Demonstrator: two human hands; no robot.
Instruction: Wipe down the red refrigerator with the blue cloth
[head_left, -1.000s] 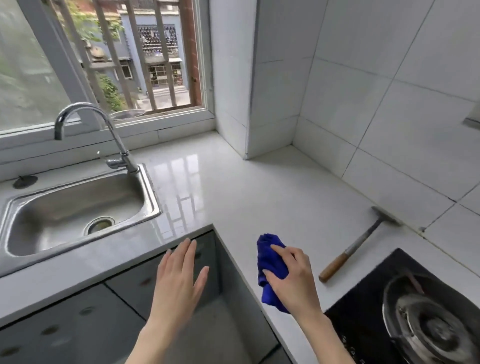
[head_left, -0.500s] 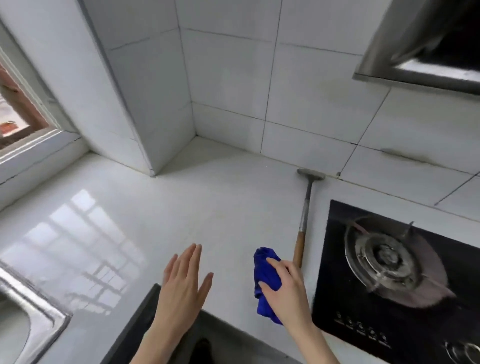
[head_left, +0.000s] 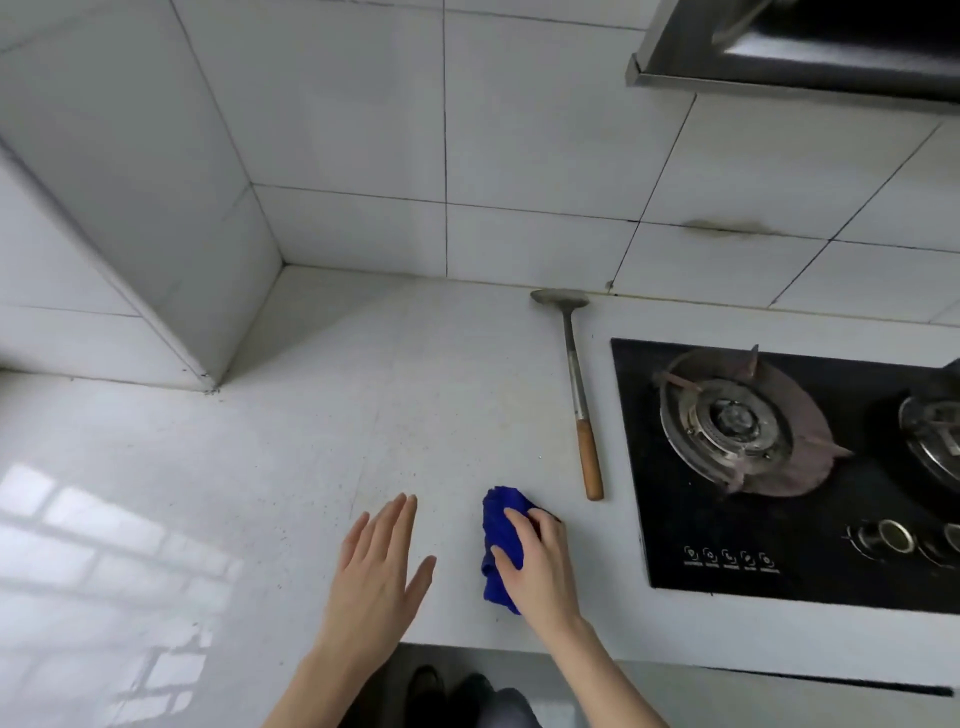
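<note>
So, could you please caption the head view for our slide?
Right hand grips the blue cloth on the countertop; left hand open.

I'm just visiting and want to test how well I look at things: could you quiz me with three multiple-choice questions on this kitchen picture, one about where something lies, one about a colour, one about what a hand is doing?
1. Where does the wooden-handled spatula lie?
A. in a sink
B. on the counter, left of the stove
C. on a burner

2. What colour is the cloth?
A. blue
B. red
C. white

3. What is the left hand doing?
A. gripping the spatula
B. pressing a stove button
C. open, holding nothing

Answers:
1 B: the spatula rests on the counter beside the stove.
2 A: the cloth under the right hand is blue.
3 C: the left hand has spread fingers, nothing in it.
</note>
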